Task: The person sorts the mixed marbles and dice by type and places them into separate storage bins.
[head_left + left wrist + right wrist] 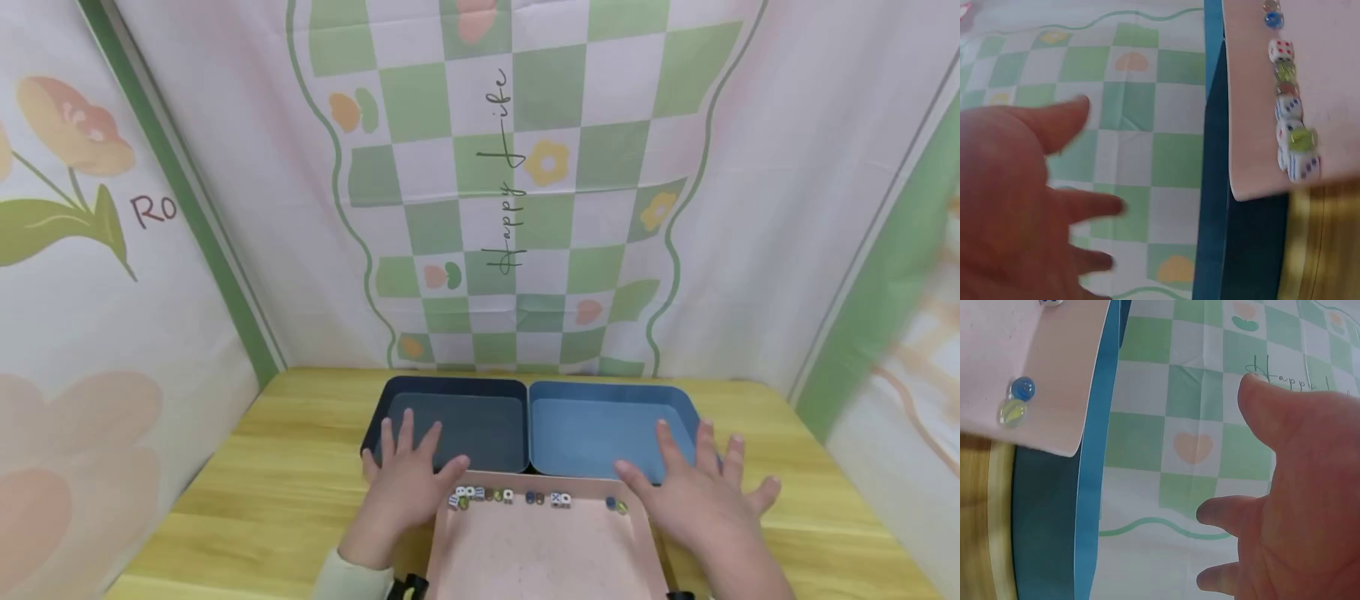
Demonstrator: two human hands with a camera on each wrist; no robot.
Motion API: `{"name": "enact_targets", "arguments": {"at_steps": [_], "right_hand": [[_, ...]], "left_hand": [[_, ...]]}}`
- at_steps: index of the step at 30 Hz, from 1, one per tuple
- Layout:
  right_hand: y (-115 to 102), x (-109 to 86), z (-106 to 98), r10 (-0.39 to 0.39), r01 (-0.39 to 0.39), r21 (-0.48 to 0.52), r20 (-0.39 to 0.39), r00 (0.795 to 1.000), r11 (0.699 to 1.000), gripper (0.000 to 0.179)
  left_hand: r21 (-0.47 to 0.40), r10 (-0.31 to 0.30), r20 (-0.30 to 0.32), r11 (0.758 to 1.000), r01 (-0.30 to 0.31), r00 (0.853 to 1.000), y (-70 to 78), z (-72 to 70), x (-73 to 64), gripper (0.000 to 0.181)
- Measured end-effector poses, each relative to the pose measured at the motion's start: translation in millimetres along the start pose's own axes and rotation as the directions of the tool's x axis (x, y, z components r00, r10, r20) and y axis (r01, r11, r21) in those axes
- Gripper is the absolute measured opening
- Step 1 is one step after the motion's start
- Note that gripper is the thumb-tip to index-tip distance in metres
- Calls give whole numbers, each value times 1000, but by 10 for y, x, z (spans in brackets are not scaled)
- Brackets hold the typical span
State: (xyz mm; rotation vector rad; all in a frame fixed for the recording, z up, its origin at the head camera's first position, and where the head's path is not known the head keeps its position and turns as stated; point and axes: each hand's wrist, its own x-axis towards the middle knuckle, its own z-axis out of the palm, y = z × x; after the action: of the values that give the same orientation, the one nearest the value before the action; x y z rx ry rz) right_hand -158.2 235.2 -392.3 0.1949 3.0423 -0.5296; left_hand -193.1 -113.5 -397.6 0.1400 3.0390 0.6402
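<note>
My left hand [408, 487] is spread above the near left corner of the dark navy tray [457, 425], fingers straight and holding nothing. On the other side my right hand [697, 500], also spread and without anything in it, overlaps the near right corner of the blue tray [600, 425] in the head view. Between the hands lies a pink tray [547, 550]. Along its far wall are dice [1281, 50] and glass marbles [1023, 389], bunched mostly toward the left. A blue and a yellowish marble [1014, 412] sit together in the right corner.
All three trays are on a wooden table [247, 475], the navy and blue ones side by side behind the pink one. A checkered curtain [480, 208] hangs behind the table, with printed fabric walls [82, 333] at both sides.
</note>
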Motion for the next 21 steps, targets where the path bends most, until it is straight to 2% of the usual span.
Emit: {"name": "enact_targets", "arguments": {"at_steps": [3,7,9,13,16,18,21], "right_hand": [[39,21,-20,4,-4,-2,10,1000,1000,112],[81,38,-47,16,-16,-8,25,1000,1000,112],[93,48,-61,20,-20,-7,30,999,1000,112],[102,53,-77,24,-24,-4,44,999,1000,113],[104,53,-82,24,-24,-3,49,998,1000,113],[110,53,-85,25,-25,-4,48,999,1000,112],[127,55,-88,29,-29,-5,46,999,1000,111]], "left_hand": [[-114,53,-88,991,-63,995,-160,-79,89,80],[-243,40,-137,967,-73,990,-482,-289,219,86],[-321,19,-117,945,-56,993,-689,-378,295,90],[-487,-19,-43,874,-5,999,-1144,-423,431,93],[-539,-25,-5,842,18,1000,-1421,-399,489,90],[-537,-16,21,843,25,1000,-1546,-376,508,87],[-538,13,71,843,27,997,-1655,-341,523,83]]}}
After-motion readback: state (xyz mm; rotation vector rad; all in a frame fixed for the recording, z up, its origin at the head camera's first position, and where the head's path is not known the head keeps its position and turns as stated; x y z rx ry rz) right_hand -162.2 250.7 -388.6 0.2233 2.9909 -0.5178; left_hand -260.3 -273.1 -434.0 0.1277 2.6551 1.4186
